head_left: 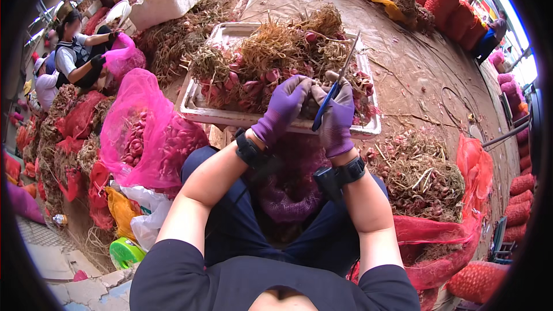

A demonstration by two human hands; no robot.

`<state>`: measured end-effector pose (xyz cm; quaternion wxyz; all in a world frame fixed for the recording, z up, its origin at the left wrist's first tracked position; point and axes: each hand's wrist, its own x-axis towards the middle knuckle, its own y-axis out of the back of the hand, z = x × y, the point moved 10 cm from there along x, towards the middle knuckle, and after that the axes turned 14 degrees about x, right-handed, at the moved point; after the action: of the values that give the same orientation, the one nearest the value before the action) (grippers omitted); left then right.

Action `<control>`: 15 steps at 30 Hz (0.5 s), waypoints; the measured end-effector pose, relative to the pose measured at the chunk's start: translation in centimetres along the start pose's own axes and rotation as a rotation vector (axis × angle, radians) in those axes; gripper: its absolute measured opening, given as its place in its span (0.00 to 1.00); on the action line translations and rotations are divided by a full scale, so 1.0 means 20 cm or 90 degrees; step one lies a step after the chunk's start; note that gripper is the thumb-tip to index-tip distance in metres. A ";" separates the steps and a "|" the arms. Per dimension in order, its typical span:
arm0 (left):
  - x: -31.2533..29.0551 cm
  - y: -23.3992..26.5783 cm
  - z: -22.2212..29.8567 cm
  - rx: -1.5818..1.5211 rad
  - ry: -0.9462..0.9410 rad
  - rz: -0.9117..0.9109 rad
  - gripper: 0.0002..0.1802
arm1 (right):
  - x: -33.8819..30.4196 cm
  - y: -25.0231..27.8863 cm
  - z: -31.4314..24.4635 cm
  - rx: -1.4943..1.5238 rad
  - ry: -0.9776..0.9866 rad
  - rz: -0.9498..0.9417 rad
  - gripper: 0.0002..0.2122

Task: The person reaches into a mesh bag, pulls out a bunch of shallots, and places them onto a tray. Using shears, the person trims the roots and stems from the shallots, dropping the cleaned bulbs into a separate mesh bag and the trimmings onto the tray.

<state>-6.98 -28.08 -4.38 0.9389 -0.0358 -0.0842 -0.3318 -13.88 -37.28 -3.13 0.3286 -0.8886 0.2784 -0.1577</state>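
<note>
One right hand (339, 112), closed round blue scissors (333, 91), blades up; one left hand (286, 103) just beside it, fingers curled, any hold I cannot tell; red onions (252, 87) in a white tray (219, 117) beyond the grip; blades, I'd judge, best kept clear of those fingers.

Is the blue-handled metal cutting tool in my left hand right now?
No, the slim blue-handled metal cutting tool is held in your purple-gloved right hand, its blade pointing up and away from you.
</note>
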 end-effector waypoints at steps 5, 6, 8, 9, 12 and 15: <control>0.00 0.01 0.00 -0.078 0.057 -0.086 0.14 | 0.03 -0.02 -0.05 -0.022 -0.021 -0.036 0.20; -0.02 -0.04 0.04 -0.081 0.088 -0.159 0.15 | 0.03 -0.03 -0.05 -0.025 -0.034 -0.049 0.20; -0.04 -0.07 0.06 -0.086 0.116 -0.191 0.16 | 0.05 -0.01 -0.06 -0.045 -0.039 -0.053 0.21; -0.05 -0.07 0.05 -0.085 0.117 -0.190 0.16 | 0.04 -0.02 -0.05 -0.043 -0.040 -0.053 0.21; -0.03 -0.02 0.02 -0.088 0.104 -0.094 0.15 | 0.01 -0.06 -0.05 -0.057 -0.001 -0.075 0.20; -0.02 -0.02 0.03 -0.137 0.079 -0.080 0.13 | 0.00 -0.07 -0.09 -0.055 0.045 -0.072 0.20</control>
<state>-7.61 -28.11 -3.92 0.9104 -0.1102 0.0081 -0.3987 -14.18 -37.35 -0.82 0.2704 -0.9102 0.2460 -0.1950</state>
